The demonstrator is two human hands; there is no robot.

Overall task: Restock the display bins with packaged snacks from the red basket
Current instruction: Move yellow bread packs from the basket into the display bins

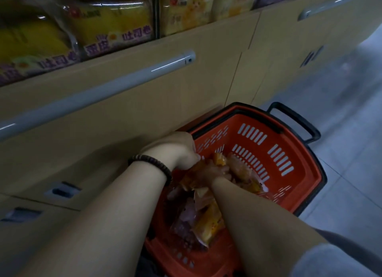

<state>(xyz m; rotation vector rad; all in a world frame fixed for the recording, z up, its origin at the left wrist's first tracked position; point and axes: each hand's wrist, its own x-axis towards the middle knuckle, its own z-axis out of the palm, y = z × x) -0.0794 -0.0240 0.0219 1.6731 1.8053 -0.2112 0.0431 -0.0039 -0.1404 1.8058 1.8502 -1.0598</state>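
At far left, behind clear panels, the display bins [115, 24] hold yellow bread packs [111, 26] above a beige cabinet front [124, 115] with a long grey rail [99, 90] running across it. Lower down, the left forearm wears a dark beaded bracelet [151, 165] at the wrist. The left hand [175, 148] reaches over the near rim of the red basket [285, 140], knuckles up, its fingers curled down and closed among the packaged snacks [206, 221]; the fingertips are hidden, so exactly which packet they grip cannot be told. Just to its right, the right hand [213, 171] is sunk in the same heap, fingers bent around crinkled orange and clear wrappers, seemingly clutching a small bunch, though blur hides the detail. More packets, orange and purplish, lie loose in the basket between the two forearms. The basket stands on the grey tiled floor [347, 132] against the cabinet, its black handle [295, 119] at the far right end.
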